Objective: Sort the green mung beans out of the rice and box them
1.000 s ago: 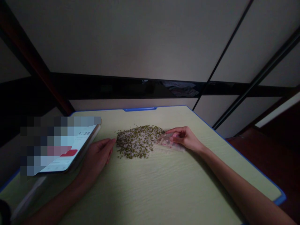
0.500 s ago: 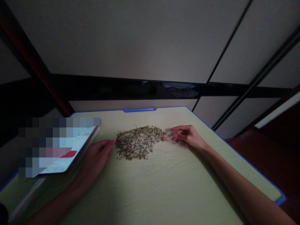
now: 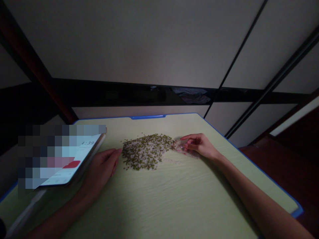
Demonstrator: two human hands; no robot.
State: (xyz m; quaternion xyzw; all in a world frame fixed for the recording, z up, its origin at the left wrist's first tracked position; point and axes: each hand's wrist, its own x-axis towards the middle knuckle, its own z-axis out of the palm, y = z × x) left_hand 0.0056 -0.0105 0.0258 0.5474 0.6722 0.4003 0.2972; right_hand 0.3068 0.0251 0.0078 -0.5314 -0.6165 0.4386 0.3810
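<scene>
A flat pile of small green beans mixed with pale grains (image 3: 144,151) lies on the pale wood-grain table (image 3: 159,205). At its left edge rests my left hand (image 3: 107,161), thumb and fingers pressed together. Whether anything is between those fingertips is hidden. Beyond the pile's right edge, my right hand (image 3: 199,144) is over a crumpled clear plastic bag (image 3: 181,150) with reddish marks. The thumb and curled fingers seem to pinch the bag, while the index finger stretches out toward the pile. A thin scatter of pale grains (image 3: 173,161) trails below the bag.
A tablet-like device with a lit screen (image 3: 62,172), partly pixelated, leans at the left, close to my left forearm. A white cable (image 3: 27,209) runs below it. The table has a blue rim and a blue handle (image 3: 148,117) at the back, before pale cabinet doors (image 3: 139,46).
The view has shifted very slightly. Both hands, the bag and the pile stay practically where they were.
</scene>
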